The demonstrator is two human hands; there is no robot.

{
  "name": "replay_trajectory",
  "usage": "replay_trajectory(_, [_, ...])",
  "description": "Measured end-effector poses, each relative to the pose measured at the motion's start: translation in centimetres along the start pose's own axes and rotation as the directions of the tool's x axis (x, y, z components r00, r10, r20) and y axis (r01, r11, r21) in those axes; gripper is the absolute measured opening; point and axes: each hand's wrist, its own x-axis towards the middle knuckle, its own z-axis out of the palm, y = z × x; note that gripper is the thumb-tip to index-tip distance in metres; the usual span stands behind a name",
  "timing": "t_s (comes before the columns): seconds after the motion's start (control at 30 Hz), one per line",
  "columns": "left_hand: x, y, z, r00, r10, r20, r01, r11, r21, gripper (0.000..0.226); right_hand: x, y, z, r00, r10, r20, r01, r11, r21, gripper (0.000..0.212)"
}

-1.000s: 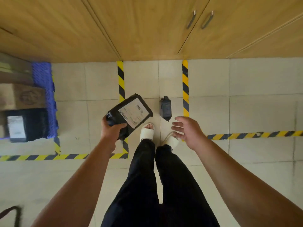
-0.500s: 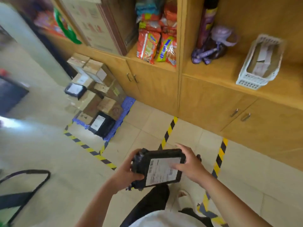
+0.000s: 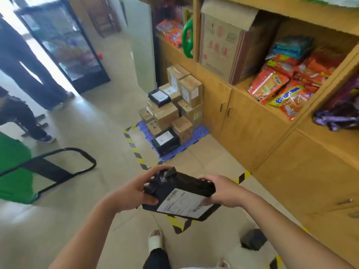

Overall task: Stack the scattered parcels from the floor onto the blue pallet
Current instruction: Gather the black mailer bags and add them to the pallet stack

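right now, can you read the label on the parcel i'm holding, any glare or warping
Head view: the label on the black parcel shows barcodes but its text is too soft to read; daylight blows out the top left by the glass-door cooler; wide-angle lens bows the shelf unit's edges.

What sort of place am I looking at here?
Probably a small shop's storage corner: snack packets fill a wooden shelf unit, a glass-door cooler stands across the floor, and parcels are stacked on a blue pallet.

Tile floor [image 3: 93,121], blue pallet [image 3: 198,133] w/ boxes [image 3: 167,115], blk parcel [image 3: 252,239]
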Motion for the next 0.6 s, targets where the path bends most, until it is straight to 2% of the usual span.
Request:
replay_trajectory(0.07, [-0.8,-2.1,-3.5,0.999,0.031,-0.034,-0.032,0.999,-0.037,0.094,2.5,-3.7,1.3,0.999,0.001,0.037,-0.001,1.000,0.002,0.066])
replay_trajectory(0.13, [-1.4,-4.5,-6.7,0.975,0.085,-0.207,-0.102,0.992,-0.073,0.092,5.4,-6.8,3.1,1.000,0.018,0.004,-0.018,0.999,0.036,0.065])
replay_trajectory(0.2, [-1.8,-6.9,-9.5,0.856,0.091,-0.510,-0.127,0.991,-0.037,0.087,8.1,-9.6,4.8,0.997,0.053,-0.062,-0.045,0.991,0.129,0.056])
replay_trajectory(0.23, [-1.8,-8.0,-10.6,0.786,0.044,-0.616,-0.121,0.989,-0.084,0.084,9.3,-10.7,5.5,0.993,0.073,-0.097,-0.051,0.976,0.211,0.051])
replay_trajectory(0.27, [-1.7,-9.1,-11.6,0.761,-0.029,-0.648,-0.112,0.978,-0.175,0.085,10.3,-11.9,6.2,0.987,0.097,-0.124,-0.054,0.949,0.311,0.047])
replay_trajectory(0.33, [-1.2,-11.0,-13.3,0.821,-0.120,-0.558,-0.089,0.939,-0.333,0.091,11.7,-14.0,7.5,0.980,0.133,-0.147,-0.039,0.857,0.514,0.040])
replay_trajectory(0.43, [0.1,-12.6,-16.3,0.936,-0.146,-0.320,-0.018,0.889,-0.457,0.100,13.8,-16.5,8.6,0.984,0.163,-0.072,-0.073,0.736,0.673,0.035])
replay_trajectory(0.5, [1.4,-12.9,-18.4,0.966,-0.139,-0.216,0.007,0.855,-0.518,0.096,15.6,-17.4,8.9,0.982,0.186,-0.021,-0.111,0.672,0.732,0.038])
replay_trajectory(0.6, [3.7,-12.9,-21.5,0.979,-0.132,-0.156,0.025,0.835,-0.550,0.074,19.3,-18.3,8.7,0.981,0.194,0.020,-0.136,0.605,0.785,0.043])
